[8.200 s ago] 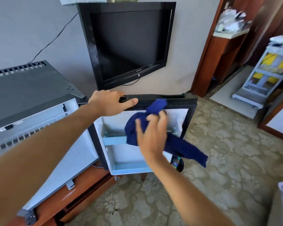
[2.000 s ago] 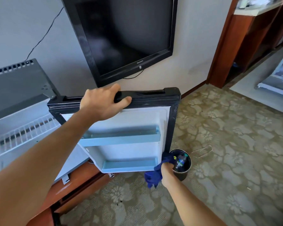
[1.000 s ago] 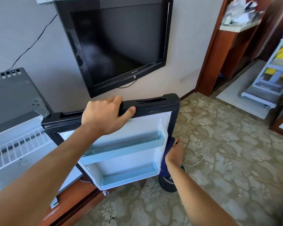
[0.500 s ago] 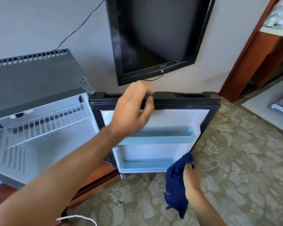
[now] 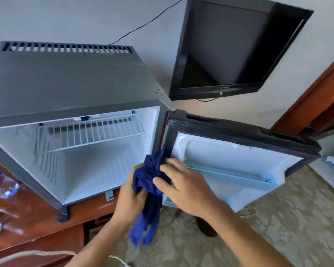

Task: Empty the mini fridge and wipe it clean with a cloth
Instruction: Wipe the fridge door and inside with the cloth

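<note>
Both hands meet at the cloth (image 5: 149, 187) in the lower centre of the frame: the left hand (image 5: 130, 197) curls under the bunched blue fabric and the right hand (image 5: 183, 187) pinches it from the other side, so each grip is closed on the cloth, whose long tail hangs straight down. The mini fridge (image 5: 71, 89) stands on the table (image 5: 37, 226) with its cavity up and left of the hands, nearer the left one; only the wire shelf (image 5: 89, 133) shows inside. The door (image 5: 239, 151) swings out to the right. Half a second ago the left hand held the door's top edge and the right alone carried the cloth; now the door is released.
</note>
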A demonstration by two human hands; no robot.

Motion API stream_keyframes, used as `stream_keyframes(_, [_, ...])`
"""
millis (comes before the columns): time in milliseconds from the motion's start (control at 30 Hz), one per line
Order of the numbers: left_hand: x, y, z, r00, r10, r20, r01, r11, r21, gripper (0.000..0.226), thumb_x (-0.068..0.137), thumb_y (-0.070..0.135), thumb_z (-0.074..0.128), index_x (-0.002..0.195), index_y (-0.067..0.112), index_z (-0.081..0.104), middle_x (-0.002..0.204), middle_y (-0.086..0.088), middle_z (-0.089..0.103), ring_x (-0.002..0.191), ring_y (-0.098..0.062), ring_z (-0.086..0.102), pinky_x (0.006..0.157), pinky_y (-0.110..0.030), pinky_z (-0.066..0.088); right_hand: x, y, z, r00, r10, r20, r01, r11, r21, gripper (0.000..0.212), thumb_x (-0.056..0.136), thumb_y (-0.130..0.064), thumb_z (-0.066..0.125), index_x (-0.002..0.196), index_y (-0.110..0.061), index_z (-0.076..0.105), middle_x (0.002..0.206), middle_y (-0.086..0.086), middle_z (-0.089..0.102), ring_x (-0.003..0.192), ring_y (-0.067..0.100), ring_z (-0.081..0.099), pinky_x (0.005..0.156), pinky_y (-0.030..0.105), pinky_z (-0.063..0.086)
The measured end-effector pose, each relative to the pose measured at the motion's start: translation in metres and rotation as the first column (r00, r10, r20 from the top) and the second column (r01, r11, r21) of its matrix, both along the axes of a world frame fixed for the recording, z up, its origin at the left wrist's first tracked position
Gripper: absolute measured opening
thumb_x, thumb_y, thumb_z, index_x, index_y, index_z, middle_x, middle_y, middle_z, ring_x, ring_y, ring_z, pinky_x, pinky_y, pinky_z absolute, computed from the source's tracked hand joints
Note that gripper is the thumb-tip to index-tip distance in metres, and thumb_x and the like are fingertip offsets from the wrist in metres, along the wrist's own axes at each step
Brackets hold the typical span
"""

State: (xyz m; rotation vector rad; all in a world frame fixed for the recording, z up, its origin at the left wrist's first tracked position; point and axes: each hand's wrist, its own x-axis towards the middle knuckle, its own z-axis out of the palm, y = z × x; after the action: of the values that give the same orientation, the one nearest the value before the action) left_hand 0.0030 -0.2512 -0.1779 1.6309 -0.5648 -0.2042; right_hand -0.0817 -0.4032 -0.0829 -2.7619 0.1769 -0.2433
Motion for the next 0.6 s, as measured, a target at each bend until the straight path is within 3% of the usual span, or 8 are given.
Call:
stream_keyframes(100, [0.029, 0.006, 0.001, 0.992, 0.095, 0.080, -0.095, 0.995, -0.015, 0.043, 0.083, -0.007, 0.054, 0.112, 0.024, 0.063, 0.108, 0.014, 0.071, 0.102, -0.007, 0.067, 0.090, -0.030, 0.051, 0.011, -0.008, 0.037, 0.900, 0.132, 0.415, -0.011, 0.960, -0.281, 0.017, 0.097, -0.030, 0.061, 0.103, -0.020, 0.073, 0.109, -0.005, 0.071, 0.082, 0.023, 0.070, 0.065, 0.039, 0.056])
stream_keyframes(200, [0.047, -0.004, 0.011, 0.988, 0.145, 0.059, -0.140, 0.987, -0.078, 0.034, 0.092, -0.005, 0.056, 0.113, 0.022, 0.060, 0.105, 0.004, 0.069, 0.101, -0.015, 0.066, 0.090, -0.036, 0.051, 0.043, -0.043, 0.075, 0.812, 0.071, 0.580, 0.172, 0.920, -0.353, 0.017, 0.095, -0.020, 0.058, 0.091, -0.014, 0.074, 0.098, 0.002, 0.072, 0.085, 0.030, 0.064, 0.075, 0.041, 0.052])
stream_keyframes(267, [0.054, -0.017, 0.033, 0.993, 0.089, 0.074, -0.074, 0.981, -0.181, 0.032, 0.093, 0.003, 0.058, 0.120, 0.019, 0.060, 0.113, -0.001, 0.067, 0.108, -0.018, 0.064, 0.097, -0.036, 0.050, 0.069, -0.066, 0.099, 0.873, -0.170, 0.457, 0.344, 0.879, -0.330, 0.034, 0.096, -0.045, 0.051, 0.096, -0.020, 0.074, 0.107, 0.002, 0.069, 0.100, 0.031, 0.061, 0.088, 0.042, 0.048])
stream_keyframes(300, [0.057, -0.025, 0.045, 0.995, 0.038, 0.095, -0.016, 0.975, -0.223, 0.037, 0.090, 0.010, 0.059, 0.125, 0.022, 0.059, 0.118, -0.002, 0.065, 0.113, -0.018, 0.062, 0.101, -0.034, 0.047, 0.081, -0.071, 0.106, 0.895, -0.328, 0.302, 0.415, 0.861, -0.293, 0.047, 0.095, -0.060, 0.043, 0.100, -0.023, 0.073, 0.114, 0.002, 0.068, 0.107, 0.031, 0.059, 0.093, 0.041, 0.046])
stream_keyframes(400, [0.051, -0.049, 0.070, 0.985, -0.144, 0.091, 0.161, 0.962, -0.221, 0.053, 0.088, 0.029, 0.055, 0.139, 0.040, 0.053, 0.142, 0.000, 0.049, 0.139, -0.005, 0.043, 0.110, -0.018, 0.033, 0.096, -0.072, 0.117, 0.818, -0.543, -0.188, 0.517, 0.838, -0.175, 0.083, 0.090, -0.082, 0.022, 0.117, -0.019, 0.069, 0.128, 0.013, 0.064, 0.115, 0.037, 0.058, 0.097, 0.045, 0.043])
stream_keyframes(500, [0.033, -0.068, 0.055, 0.957, -0.288, -0.035, 0.276, 0.941, -0.197, 0.069, 0.090, 0.039, 0.049, 0.149, 0.066, 0.024, 0.166, 0.017, 0.018, 0.154, 0.003, 0.013, 0.122, -0.025, 0.019, 0.098, -0.067, 0.119, 0.796, -0.546, -0.261, 0.499, 0.836, -0.226, 0.093, 0.090, -0.084, 0.014, 0.117, -0.013, 0.067, 0.129, 0.019, 0.063, 0.114, 0.037, 0.058, 0.098, 0.046, 0.043])
stream_keyframes(567, [0.026, -0.080, 0.022, 0.969, -0.245, -0.040, 0.238, 0.962, -0.134, 0.070, 0.092, 0.045, 0.049, 0.149, 0.066, 0.014, 0.161, 0.024, 0.021, 0.152, 0.001, 0.020, 0.124, -0.029, 0.020, 0.098, -0.068, 0.117, 0.796, -0.552, -0.249, 0.494, 0.829, -0.261, 0.092, 0.092, -0.082, 0.012, 0.114, -0.013, 0.068, 0.125, 0.017, 0.065, 0.109, 0.036, 0.058, 0.093, 0.045, 0.043])
stream_keyframes(600, [0.026, -0.084, 0.004, 0.977, -0.207, -0.060, 0.199, 0.973, -0.113, 0.068, 0.092, 0.049, 0.050, 0.152, 0.057, 0.019, 0.158, 0.020, 0.028, 0.150, -0.001, 0.026, 0.124, -0.031, 0.022, 0.098, -0.069, 0.114, 0.794, -0.557, -0.243, 0.497, 0.825, -0.269, 0.091, 0.093, -0.080, 0.011, 0.115, -0.013, 0.068, 0.124, 0.017, 0.065, 0.106, 0.035, 0.057, 0.090, 0.044, 0.042])
